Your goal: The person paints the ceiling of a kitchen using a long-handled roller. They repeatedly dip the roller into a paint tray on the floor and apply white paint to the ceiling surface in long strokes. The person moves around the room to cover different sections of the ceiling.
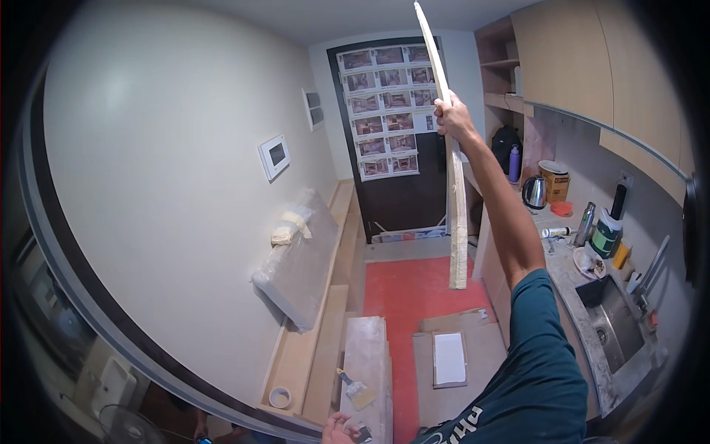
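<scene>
I see my right hand (452, 118) raised high, its grip closed around a long pale plank (450, 159). The plank stands nearly upright in the air, top end close to the ceiling, lower end hanging free above the red mat (414, 285) on the floor. My right arm, in a teal sleeve, runs up from the lower right to meet it.

My left hand (339, 428) shows only at the bottom edge, fingers curled near a small dark thing; I cannot tell whether it grips it or just touches it. Just above that hand lies a pale board (366, 355) with a brush (355, 388) resting on it. A roll of tape (279, 397) sits on the light wood planks laid along the left wall. A wrapped panel (299, 259) leans on that wall, with a wall screen (274, 156) above it.

Right of the board, flat cardboard carries a white tile (449, 359). The dark door (392, 133) at the far end is covered with sheets of paper.

On the right, the table (569, 274) holds a kettle (534, 192), a purple bottle (514, 164), a steel flask (585, 223) and a sink (617, 325). The plank is well apart from the table's things.
</scene>
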Motion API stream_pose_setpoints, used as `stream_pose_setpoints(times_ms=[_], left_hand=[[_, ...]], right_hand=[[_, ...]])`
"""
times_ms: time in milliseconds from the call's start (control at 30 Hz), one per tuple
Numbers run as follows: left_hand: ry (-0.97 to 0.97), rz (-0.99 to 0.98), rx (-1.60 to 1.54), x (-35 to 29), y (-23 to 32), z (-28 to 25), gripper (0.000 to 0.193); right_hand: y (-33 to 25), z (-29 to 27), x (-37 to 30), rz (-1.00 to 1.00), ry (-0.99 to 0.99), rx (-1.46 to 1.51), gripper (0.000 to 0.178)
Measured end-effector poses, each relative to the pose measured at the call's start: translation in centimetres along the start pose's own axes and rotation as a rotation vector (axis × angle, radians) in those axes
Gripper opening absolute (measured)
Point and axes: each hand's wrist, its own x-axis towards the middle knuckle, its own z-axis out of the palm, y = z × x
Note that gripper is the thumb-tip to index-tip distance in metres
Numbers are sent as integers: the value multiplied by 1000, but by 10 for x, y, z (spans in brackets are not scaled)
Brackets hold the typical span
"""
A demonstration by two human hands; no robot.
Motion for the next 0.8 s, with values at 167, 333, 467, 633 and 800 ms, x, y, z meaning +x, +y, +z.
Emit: stream_pose_setpoints(times_ms=[167,333,467,633,800], left_hand=[[43,-23,37,-13,10,22,39],[-12,-15,65,-5,6,10,38],[-33,-6,19,3,-1,14,38],[6,-36,30,13,-14,22,36],[17,-91,-38,21,-20,40,35]], right_hand=[[-25,-28,24,-22,-40,-23,40],[-43,-59,5,13,-118,21,46],[-55,-84,-18,39,-166,25,46],[-54,-96,-31,14,-188,8,47],[-46,-104,-7,32,-194,24,44]])
